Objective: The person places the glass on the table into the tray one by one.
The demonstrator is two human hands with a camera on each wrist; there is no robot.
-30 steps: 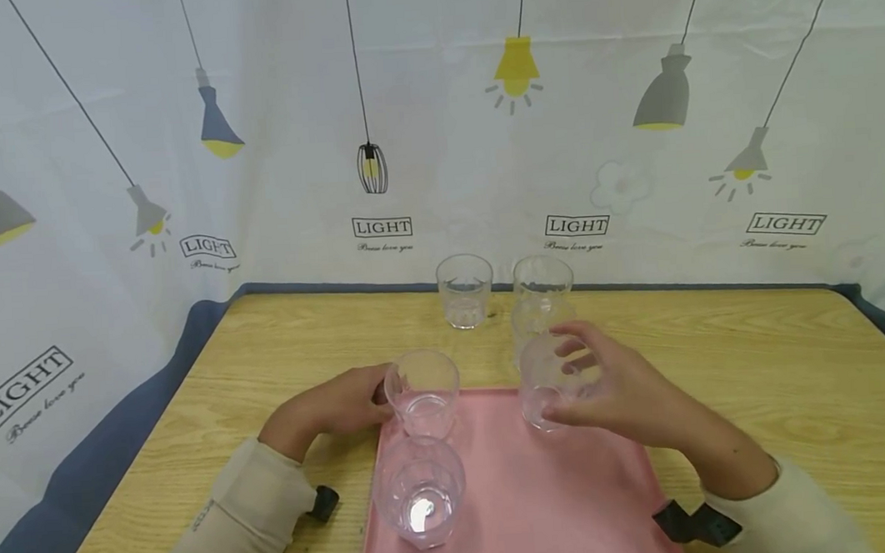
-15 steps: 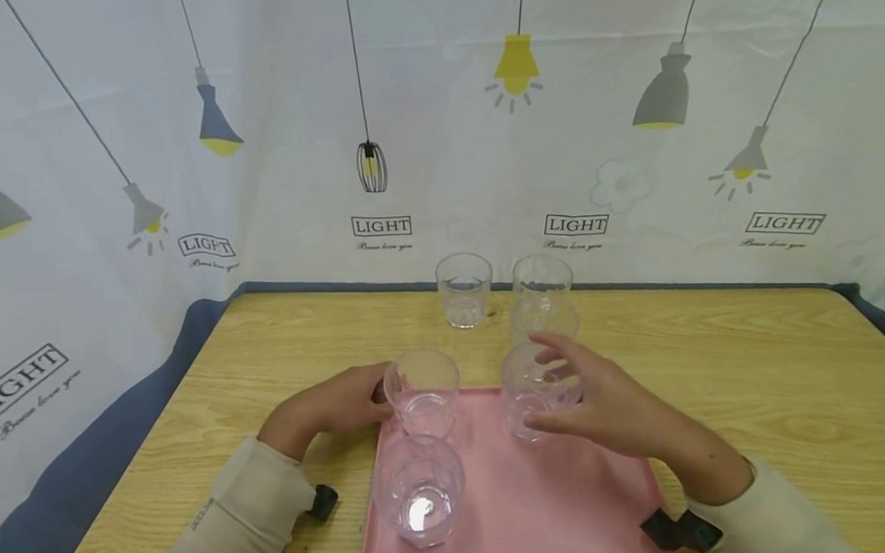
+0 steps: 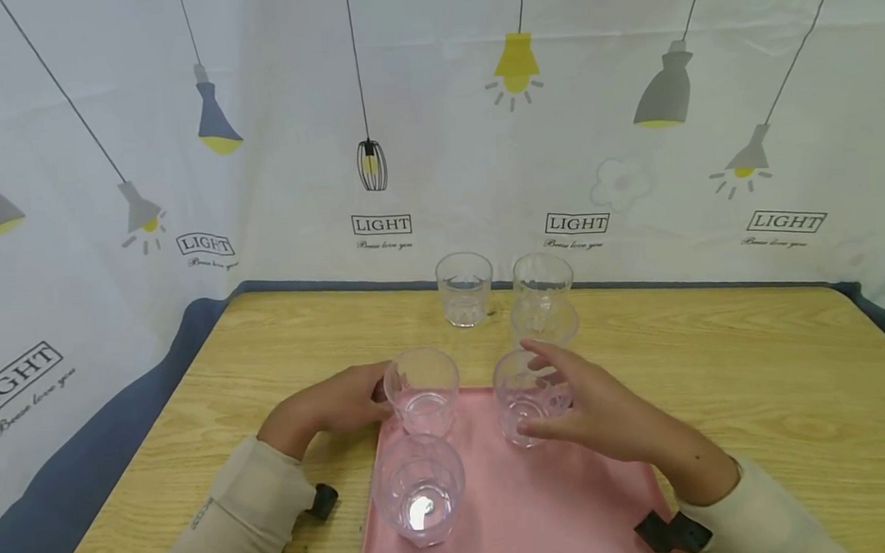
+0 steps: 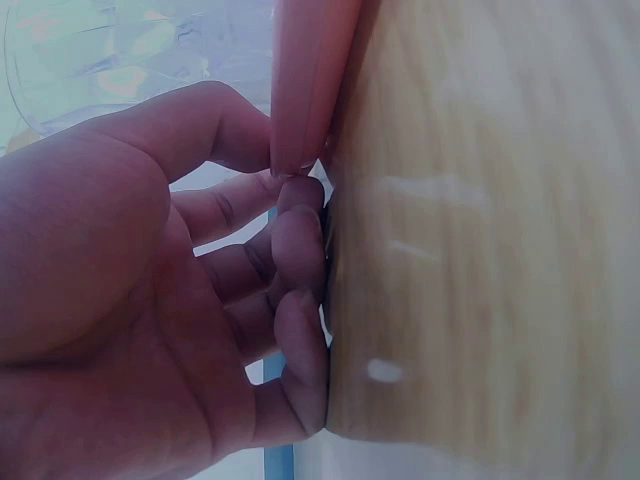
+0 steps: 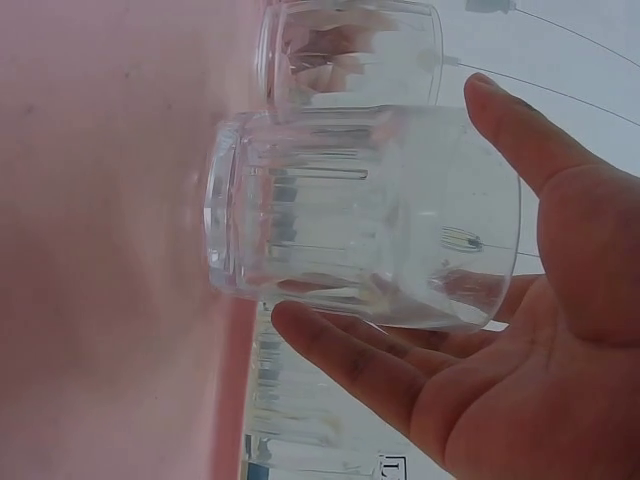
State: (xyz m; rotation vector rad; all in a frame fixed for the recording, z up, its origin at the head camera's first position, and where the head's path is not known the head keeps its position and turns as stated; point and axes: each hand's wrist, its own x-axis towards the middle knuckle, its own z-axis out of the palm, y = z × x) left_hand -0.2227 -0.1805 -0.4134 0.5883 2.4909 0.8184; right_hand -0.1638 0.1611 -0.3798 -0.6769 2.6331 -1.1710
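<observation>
My right hand (image 3: pixel 599 402) holds a clear faceted tumbler (image 3: pixel 519 393) upright at the back of the pink tray (image 3: pixel 545 505). In the right wrist view the thumb lies along one side of the tumbler (image 5: pixel 340 215) and the fingers along the other, its base at the tray surface. At the tray's back left corner, my left hand (image 3: pixel 344 399) grips the edge. The left wrist view shows the thumb against the tray's side (image 4: pixel 310 90) and the other fingers curled near the table. On the tray's left side stand two more tumblers, a rear one (image 3: pixel 422 378) and a front one (image 3: pixel 421 470).
Beyond the tray, on the wooden table (image 3: pixel 295 330), stand a clear tumbler (image 3: pixel 464 288) and, to its right, a far tumbler (image 3: pixel 543 271) with a nearer one (image 3: pixel 544 317) overlapping it. A white curtain (image 3: pixel 450 142) printed with lamps hangs behind the table.
My right hand and its tumbler have moved left and slightly toward me over the tray, nearer the rear left tumbler. My left hand keeps its place at the tray corner.
</observation>
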